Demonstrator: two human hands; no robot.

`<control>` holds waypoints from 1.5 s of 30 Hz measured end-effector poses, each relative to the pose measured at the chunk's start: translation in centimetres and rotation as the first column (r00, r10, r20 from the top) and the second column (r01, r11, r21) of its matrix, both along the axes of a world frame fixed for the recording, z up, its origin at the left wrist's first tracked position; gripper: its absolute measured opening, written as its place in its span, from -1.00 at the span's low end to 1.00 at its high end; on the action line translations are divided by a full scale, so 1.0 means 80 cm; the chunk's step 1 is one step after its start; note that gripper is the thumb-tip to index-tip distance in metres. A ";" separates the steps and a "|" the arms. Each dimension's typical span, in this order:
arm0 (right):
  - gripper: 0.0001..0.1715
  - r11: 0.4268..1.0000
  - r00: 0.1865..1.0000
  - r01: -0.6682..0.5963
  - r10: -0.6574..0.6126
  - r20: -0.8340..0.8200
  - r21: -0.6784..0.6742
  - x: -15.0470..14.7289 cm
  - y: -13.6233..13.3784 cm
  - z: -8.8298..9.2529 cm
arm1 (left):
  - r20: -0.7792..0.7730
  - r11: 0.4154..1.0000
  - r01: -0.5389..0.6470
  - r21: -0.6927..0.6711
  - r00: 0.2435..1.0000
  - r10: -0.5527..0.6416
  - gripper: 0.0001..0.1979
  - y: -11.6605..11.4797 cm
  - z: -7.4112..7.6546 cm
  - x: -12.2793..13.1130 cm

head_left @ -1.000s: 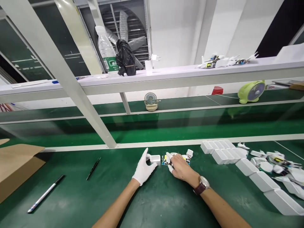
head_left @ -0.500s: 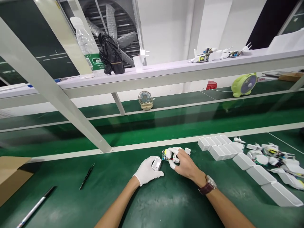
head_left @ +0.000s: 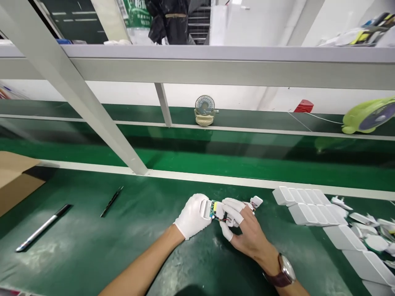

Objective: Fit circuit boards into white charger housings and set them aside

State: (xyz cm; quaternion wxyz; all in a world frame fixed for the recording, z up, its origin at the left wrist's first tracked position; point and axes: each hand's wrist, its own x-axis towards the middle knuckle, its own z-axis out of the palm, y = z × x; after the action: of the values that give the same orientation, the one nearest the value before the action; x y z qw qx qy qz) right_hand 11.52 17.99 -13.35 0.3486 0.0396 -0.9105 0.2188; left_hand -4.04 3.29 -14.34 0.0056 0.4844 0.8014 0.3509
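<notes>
Wrapped around a small white plastic charger casing (head_left: pixel 204 209), my left hand (head_left: pixel 191 217) wears a white glove. My right hand (head_left: pixel 248 230), with white covers on its fingers, pinches a small circuit board (head_left: pixel 212 209) with yellow and blue parts. The board's left end is at the casing's open end; how far inside it sits I cannot tell. Thin wires run under my right fingers, which hide much of the board's right side. A small white piece (head_left: pixel 256 202) shows just beyond those fingers.
White casings (head_left: pixel 311 205) stand in rows at the right, beside loose boards and plug parts (head_left: pixel 373 236). On the left lie a thin black pen (head_left: pixel 111 201), a silver-and-black pen (head_left: pixel 43 228) and a cardboard box (head_left: pixel 18 176). A slanted post (head_left: pixel 95 115) and a shelf (head_left: pixel 197 65) rise ahead.
My hands have come together: the circuit board, apart from the casing before, is now at its opening. The casing has turned towards the board. My view has tilted down and levelled.
</notes>
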 end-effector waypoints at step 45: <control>-0.46 1.000 0.996 0.029 -0.028 0.087 -0.006 -0.003 -0.012 -0.001 | 0.028 0.977 0.065 -0.203 0.998 -0.061 -0.87 -0.001 0.019 0.001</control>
State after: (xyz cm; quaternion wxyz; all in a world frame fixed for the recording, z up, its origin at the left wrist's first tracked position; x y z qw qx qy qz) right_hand 11.32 17.02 -13.39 0.3119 0.0158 -0.9244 0.2188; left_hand -3.98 3.23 -12.79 0.0750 0.5027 0.8172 0.2716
